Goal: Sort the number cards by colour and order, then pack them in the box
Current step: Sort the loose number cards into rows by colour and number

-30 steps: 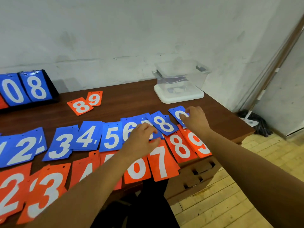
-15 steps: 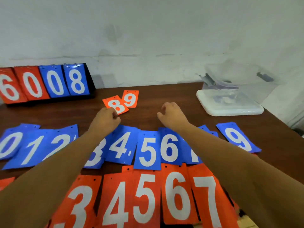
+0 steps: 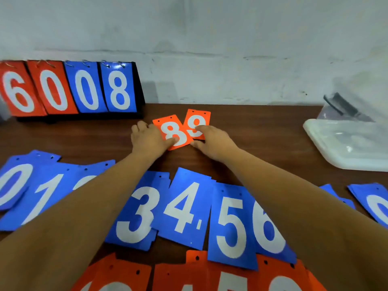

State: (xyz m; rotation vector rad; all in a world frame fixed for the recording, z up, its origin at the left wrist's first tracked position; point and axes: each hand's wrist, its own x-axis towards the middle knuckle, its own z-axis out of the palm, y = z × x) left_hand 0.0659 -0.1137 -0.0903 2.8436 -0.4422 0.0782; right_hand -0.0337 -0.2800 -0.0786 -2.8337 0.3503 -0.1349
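Observation:
Two small orange cards, an 8 [image 3: 167, 123] and a 9 [image 3: 198, 117], lie side by side at the back middle of the brown table [image 3: 262, 135]. My left hand [image 3: 148, 139] covers the 8's left edge, its thumb on the card's face and its fingers curled at that edge. My right hand [image 3: 212, 142] touches the 9 with a straight index finger, thumb by the cards' lower edge. A row of large blue cards runs across the table: 0 [image 3: 12, 185], 1 [image 3: 48, 198], 3 [image 3: 136, 215], 4 [image 3: 186, 208], 5 [image 3: 231, 225]. Large orange cards [image 3: 189, 276] lie nearest me.
A flip scoreboard [image 3: 69, 91] reading 6 0 0 8 stands at the back left against the wall. A clear plastic box on its white lid [image 3: 346, 150] sits at the right edge. More blue cards [image 3: 373, 202] lie at the right, partly hidden by my right arm.
Both hands have left the blue row and reached to the back of the table, onto the small orange 8 and 9. The camera has swung left and moved closer.

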